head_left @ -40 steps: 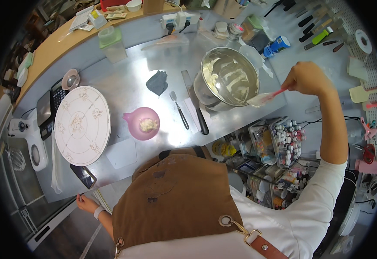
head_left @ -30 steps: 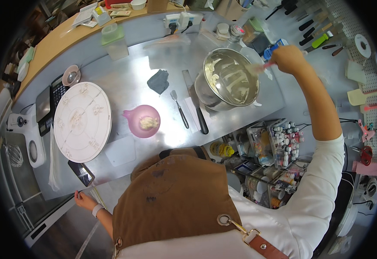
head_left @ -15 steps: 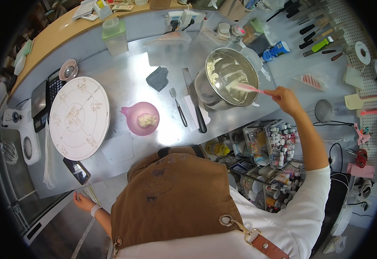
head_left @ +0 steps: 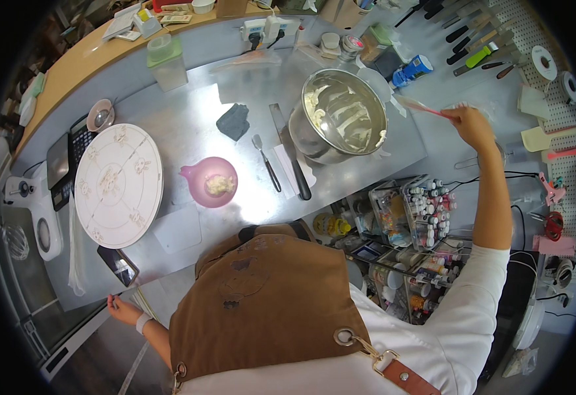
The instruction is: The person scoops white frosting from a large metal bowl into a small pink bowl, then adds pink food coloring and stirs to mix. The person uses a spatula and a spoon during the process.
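Note:
My right hand grips a spatula by its pink handle. Its pale blade points left, just beyond the right side of the steel mixing bowl. White cream is smeared on the inside of that bowl, which is tilted with its mouth toward me. Down at the table's left front edge, my left hand hangs with loosely bent fingers and holds nothing I can see. A smartphone lies closest to it. A pink spouted bowl in the middle holds a lump of cream.
Left of the pink bowl stands a round white turntable with drawings. A long palette knife and a small spatula lie beside the steel bowl, near a dark cloth. Bottle racks stand at the right front; tools hang on a pegboard.
My right hand has lifted the spatula out of the steel bowl and moved it right, past the rim. The left hand stays nearly where it was. The view has shifted slightly.

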A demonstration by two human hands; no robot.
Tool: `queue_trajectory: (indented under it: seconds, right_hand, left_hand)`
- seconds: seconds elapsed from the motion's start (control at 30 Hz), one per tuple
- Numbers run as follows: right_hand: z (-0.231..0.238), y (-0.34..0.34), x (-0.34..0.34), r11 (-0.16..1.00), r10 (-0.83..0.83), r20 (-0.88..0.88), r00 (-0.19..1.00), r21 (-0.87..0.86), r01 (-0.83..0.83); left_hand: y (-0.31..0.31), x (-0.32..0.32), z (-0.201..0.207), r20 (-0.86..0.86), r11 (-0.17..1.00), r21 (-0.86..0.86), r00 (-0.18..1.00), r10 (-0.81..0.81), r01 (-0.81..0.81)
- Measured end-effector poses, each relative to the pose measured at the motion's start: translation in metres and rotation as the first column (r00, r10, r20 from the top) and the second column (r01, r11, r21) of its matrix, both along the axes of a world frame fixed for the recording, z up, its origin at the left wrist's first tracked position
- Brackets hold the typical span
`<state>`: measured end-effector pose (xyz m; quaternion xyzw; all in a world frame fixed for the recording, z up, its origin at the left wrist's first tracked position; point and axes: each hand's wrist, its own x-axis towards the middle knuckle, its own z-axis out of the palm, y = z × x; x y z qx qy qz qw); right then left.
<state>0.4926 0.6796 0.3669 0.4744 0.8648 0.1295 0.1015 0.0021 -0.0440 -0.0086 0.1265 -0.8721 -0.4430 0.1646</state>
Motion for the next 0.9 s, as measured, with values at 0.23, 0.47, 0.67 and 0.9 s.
queue_trajectory:
  seconds: [0.23,0.47,0.67,0.9]
  right_hand:
    - [-0.002,0.001,-0.026,0.994,0.026,0.102,0.994,-0.109,-0.015]
    - [0.031,0.002,-0.023,0.846,-0.169,0.081,0.982,-0.499,0.187]
    - [-0.013,-0.004,-0.060,0.982,0.185,0.047,0.982,-0.052,-0.183]
    - [-0.010,-0.019,-0.091,0.769,0.095,0.021,0.995,-0.637,-0.060]
  left_hand:
    - [-0.029,0.022,-0.001,-0.017,0.997,0.052,0.998,0.067,-0.066]
    - [-0.042,0.040,-0.013,0.019,0.996,0.018,0.996,0.085,-0.086]
    - [-0.002,0.031,0.006,0.034,0.999,0.046,0.999,0.027,-0.029]
    - [0.008,0.028,0.023,0.006,0.992,0.124,1.000,0.005,-0.006]
